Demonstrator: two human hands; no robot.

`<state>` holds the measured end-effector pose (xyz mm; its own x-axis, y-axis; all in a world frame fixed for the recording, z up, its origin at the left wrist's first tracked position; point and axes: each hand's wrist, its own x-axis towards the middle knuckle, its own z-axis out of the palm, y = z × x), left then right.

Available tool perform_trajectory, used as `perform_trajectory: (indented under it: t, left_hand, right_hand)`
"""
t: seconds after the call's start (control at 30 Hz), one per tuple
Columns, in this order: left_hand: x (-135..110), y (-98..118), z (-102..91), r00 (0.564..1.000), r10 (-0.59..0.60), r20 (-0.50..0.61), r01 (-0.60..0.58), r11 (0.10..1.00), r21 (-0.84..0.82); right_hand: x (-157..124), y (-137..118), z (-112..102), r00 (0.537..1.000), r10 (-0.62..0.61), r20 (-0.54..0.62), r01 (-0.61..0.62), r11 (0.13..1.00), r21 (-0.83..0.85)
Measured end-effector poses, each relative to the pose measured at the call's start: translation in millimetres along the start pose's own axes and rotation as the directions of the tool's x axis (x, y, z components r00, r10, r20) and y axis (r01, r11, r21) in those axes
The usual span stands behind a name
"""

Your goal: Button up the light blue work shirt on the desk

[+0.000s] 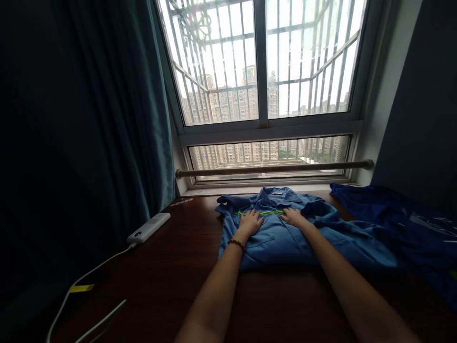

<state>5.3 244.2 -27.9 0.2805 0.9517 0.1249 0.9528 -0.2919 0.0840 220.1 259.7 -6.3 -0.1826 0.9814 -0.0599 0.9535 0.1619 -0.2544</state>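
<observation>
A blue collared work shirt point(274, 243) lies spread on the dark wooden surface, its collar toward the window and a thin yellow-green stripe across the chest. My left hand point(251, 222) rests flat on the left chest side, fingers spread near the stripe. On the other side of the front, my right hand point(293, 217) also lies on the cloth with its fingers stretched out. Both hands press on the fabric, and neither grips it. One sleeve spreads out to the right in loose folds.
A darker blue garment point(389, 214) lies at the right, beside the shirt. On the left, a white power strip point(149, 227) with a white cable sits near the blue curtain point(157, 143). A horizontal rail point(274, 168) crosses in front of the barred window.
</observation>
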Motion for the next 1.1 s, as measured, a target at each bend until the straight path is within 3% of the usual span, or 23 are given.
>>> perform_trajectory:
  t: [0.1,0.17,0.4,0.6,0.67,0.8,0.97,1.03,1.1]
  left_hand:
    - [-2.9,1.2,16.0,0.996,-0.028,-0.089,0.029,1.0,0.011]
    - [-5.1,2.9,13.6,0.996,-0.019,-0.084,0.022,0.999,0.045]
    - [-2.2,22.3,-21.0,0.997,0.045,0.065,-0.055,0.986,0.155]
    - [3.2,50.6,-9.8,0.999,-0.01,0.032,0.004,0.983,0.183]
    - [-0.3,55.1,-3.4,1.0,0.002,-0.015,0.001,0.985,0.171]
    - [-8.8,50.7,3.6,0.985,0.152,-0.087,-0.141,0.983,0.114]
    - [-7.5,41.2,14.3,0.908,0.368,-0.2,-0.401,0.901,-0.165]
    - [-5.3,40.0,19.2,0.886,0.394,-0.245,-0.453,0.851,-0.266]
    - [-3.9,39.5,22.2,0.879,0.399,-0.26,-0.469,0.817,-0.334]
  right_hand:
    - [2.2,-1.2,31.1,0.995,0.084,-0.062,-0.086,0.995,-0.041]
    - [2.7,-0.8,39.7,0.991,0.105,-0.084,-0.111,0.992,-0.062]
    - [-8.4,-6.2,42.0,0.995,0.036,-0.089,-0.047,0.991,-0.125]
    - [-39.1,-23.8,51.9,0.968,-0.044,-0.246,-0.011,0.976,-0.219]
    - [-47.4,-29.6,50.2,0.959,-0.042,-0.282,-0.03,0.969,-0.246]
    - [-56.8,-36.7,35.0,0.968,-0.035,-0.247,-0.033,0.964,-0.264]
    - [-57.0,-29.7,3.7,0.993,-0.025,-0.116,-0.004,0.968,-0.25]
    - [-56.3,-23.6,-5.3,0.988,0.004,-0.155,-0.042,0.969,-0.244]
    - [-57.0,-18.6,-8.2,0.963,0.02,-0.268,-0.083,0.97,-0.227]
